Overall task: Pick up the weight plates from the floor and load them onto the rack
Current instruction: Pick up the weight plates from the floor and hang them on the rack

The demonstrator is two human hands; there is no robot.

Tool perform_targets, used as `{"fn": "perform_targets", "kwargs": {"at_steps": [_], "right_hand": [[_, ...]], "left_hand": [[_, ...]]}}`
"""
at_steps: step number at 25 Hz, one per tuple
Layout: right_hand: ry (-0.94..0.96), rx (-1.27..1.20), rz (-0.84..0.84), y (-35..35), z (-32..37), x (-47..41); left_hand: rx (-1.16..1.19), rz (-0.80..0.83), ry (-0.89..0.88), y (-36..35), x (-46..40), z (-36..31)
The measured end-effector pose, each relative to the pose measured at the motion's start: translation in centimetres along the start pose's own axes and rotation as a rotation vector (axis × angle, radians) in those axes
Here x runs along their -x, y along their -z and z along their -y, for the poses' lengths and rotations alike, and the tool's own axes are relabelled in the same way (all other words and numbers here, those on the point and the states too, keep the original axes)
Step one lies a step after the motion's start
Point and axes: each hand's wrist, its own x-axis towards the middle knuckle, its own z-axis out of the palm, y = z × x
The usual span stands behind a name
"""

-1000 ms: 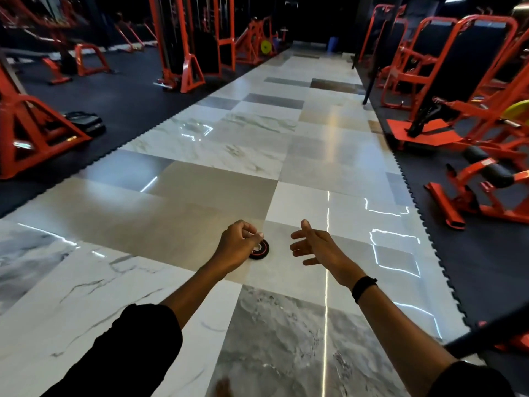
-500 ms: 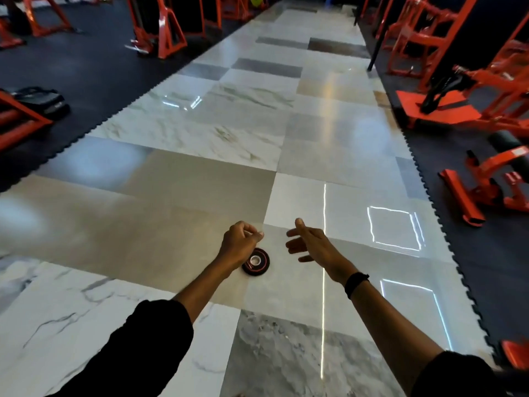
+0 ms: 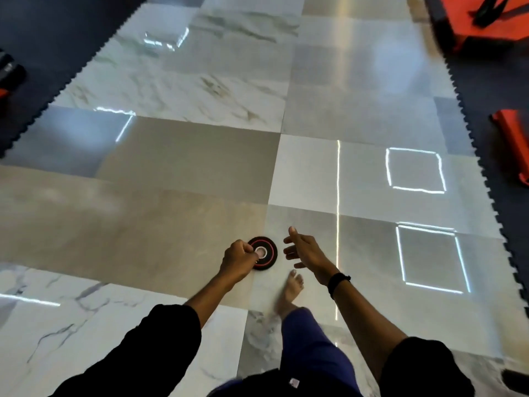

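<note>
A small black weight plate with a red ring and a metal-rimmed centre hole lies flat on the glossy tiled floor. My left hand is curled into a fist in the air above the floor, and its knuckles overlap the plate's left edge in the head view. It holds nothing that I can see. My right hand hovers just right of the plate with its fingers spread and relaxed. My bare right foot stands on the tile just below the plate. No rack is in view.
Dark rubber matting borders the tiles on the left, and more matting on the right. Orange machine bases stand at the top right and the right edge. A black object lies at the far left.
The camera has tilted down and come closer, so the plate looks larger. My foot has stepped into view. Both hands keep their shape, left fisted and right spread.
</note>
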Motion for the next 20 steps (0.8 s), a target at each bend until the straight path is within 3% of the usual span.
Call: {"fn": "perform_targets", "kwargs": {"at_steps": [5,8,13,20], "right_hand": [[-0.094,0.044,-0.016,1.0,0.7,-11.0],[-0.191,0.058,-0.055,0.3,-2.5,-17.2],[-0.377,0.064,-0.15,-3.5,-15.3,-31.4],[-0.503,0.101,-0.073,-11.1,-31.6,-46.9]], "left_hand": [[-0.09,0.034,0.098,-0.6,-11.5,-3.3],[-0.119,0.058,0.151,-2.2,-17.9,-1.9],[-0.28,0.134,0.257,-10.4,-33.4,9.0],[-0.371,0.204,0.336,-20.1,-49.5,23.0]]}}
